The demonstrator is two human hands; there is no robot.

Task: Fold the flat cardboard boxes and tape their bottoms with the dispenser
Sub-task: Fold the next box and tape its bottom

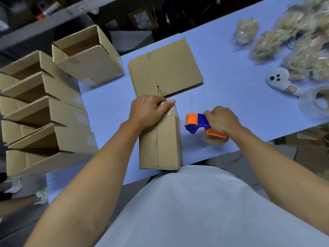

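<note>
Head view. My left hand (148, 111) presses down on the far end of the folded box (160, 139), which stands bottom-up directly in front of my body. The fingers curl over the far edge and the thumb lies along the clear tape (168, 111) where it wraps over that edge. I judge this hold serves two purposes: it keeps the bottom flaps shut and it seats the tape end against the cardboard.

My right hand (222, 120) grips the handle of the blue and orange tape dispenser (197, 123), fingers wrapped closed around it. The dispenser sits just right of the box, roller end toward it, on or just above the blue tabletop (240, 97); contact cannot be confirmed. It is kept close so the next strip needs little travel.

Beyond my left fingertips lies the stack of flat cardboard boxes (170, 68), within reach as the supply. Left of my left hand, well apart, finished boxes (44, 111) stand in a row, open tops toward me. Far right of my right hand are a spare tape roll (315, 102), a white handheld tool (279, 78) and bundles of pale shredded filler (293, 41).

The bottom seam appears taped; I judge this box near completion.
</note>
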